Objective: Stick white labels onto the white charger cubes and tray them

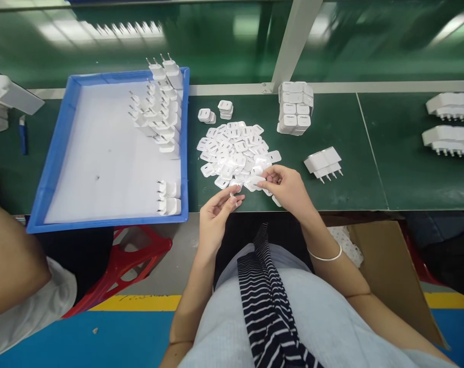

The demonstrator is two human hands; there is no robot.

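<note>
Two hands (221,207) (286,188), one blue-rimmed tray (184,189), two white caps stacks (206,115) (225,109)

The light is bright. Shiny white streaks glare on the green panel (224,46) behind the blue tray (184,153). Things near the tray look mostly clear, and the picture's far sides look stretched.

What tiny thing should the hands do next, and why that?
Probably lift the flat white piece off the edge of the pile with the right hand: its fingertips are right at it, and the left hand holds a small white bit close by.
</note>
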